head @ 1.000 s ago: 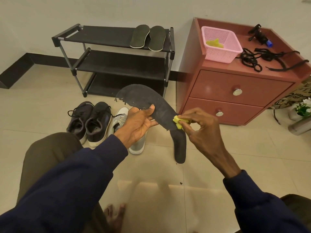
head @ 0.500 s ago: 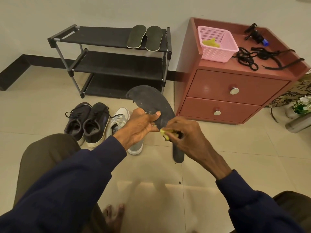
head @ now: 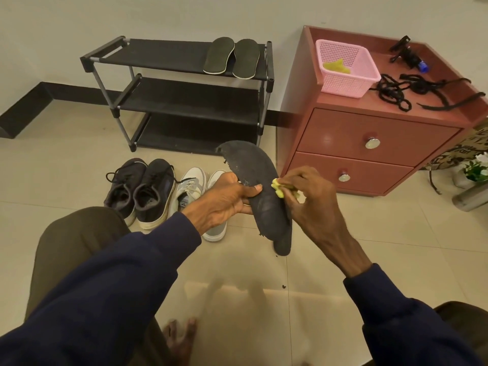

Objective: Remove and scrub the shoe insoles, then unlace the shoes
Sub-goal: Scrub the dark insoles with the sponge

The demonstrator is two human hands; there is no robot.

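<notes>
Our left hand (head: 224, 200) grips the curved, frayed insole (head: 252, 167); right hand (head: 314, 198) pinches a yellow sponge (head: 277, 186) on its edge; open floor (head: 343, 233) below.

A home; a tiled floor (head: 79, 167) meets a plain wall (head: 158, 17) with dark skirting (head: 66, 92); a black three-shelf rack (head: 184, 93) stands against that wall, two insoles (head: 232, 59) at the right end of its top shelf; two pairs of shoes (head: 158, 191) sit on the floor before it; beside it a red two-drawer cabinet (head: 343, 133) carries a pink basket (head: 343, 85) at its back left corner, and laces (head: 390, 93); a potted plant (head: 475, 169) stands near.
</notes>
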